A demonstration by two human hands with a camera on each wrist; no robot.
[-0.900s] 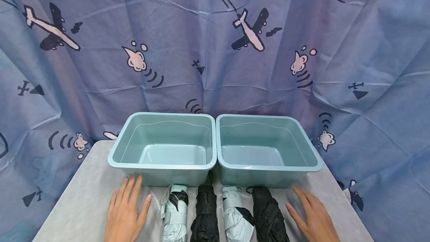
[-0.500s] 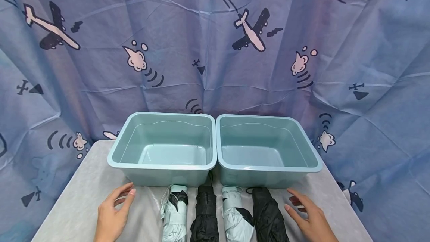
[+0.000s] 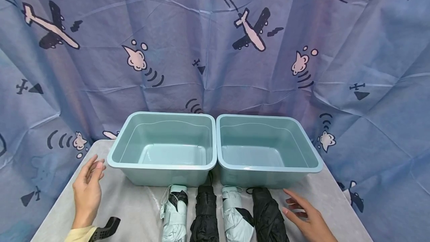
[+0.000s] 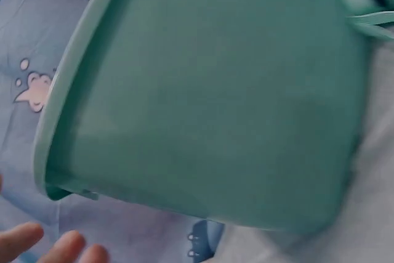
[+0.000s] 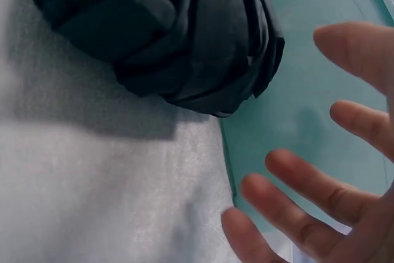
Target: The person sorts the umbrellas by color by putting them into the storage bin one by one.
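Note:
My left hand [image 3: 88,189] is held up at the left of the left bin [image 3: 162,176], apart from it, fingers loosely bent around nothing. My right hand [image 3: 307,216] hovers over the table right of a folded black umbrella [image 3: 268,216], touching nothing, its fingers spread in the right wrist view. Four things lie in a row before the bins: a pale mint folded umbrella [image 3: 174,216], a second black umbrella [image 3: 205,212], another mint umbrella [image 3: 235,216] and that rightmost black one. Their lower ends are cut off by the head view's edge.
The right bin [image 3: 262,177], pale green like its neighbour, stands beside the left bin, rims nearly touching. Nothing lies inside either. A grey-white cloth covers the table [image 3: 134,219]. Behind hangs a blue printed curtain [image 3: 215,47]. A black wrist mount [image 3: 105,230] sits on my left wrist.
My left hand has lifted off the table in front of the left bin and moved left and away, bringing its sleeve into view. My right hand has shifted slightly left, its fingers bending more.

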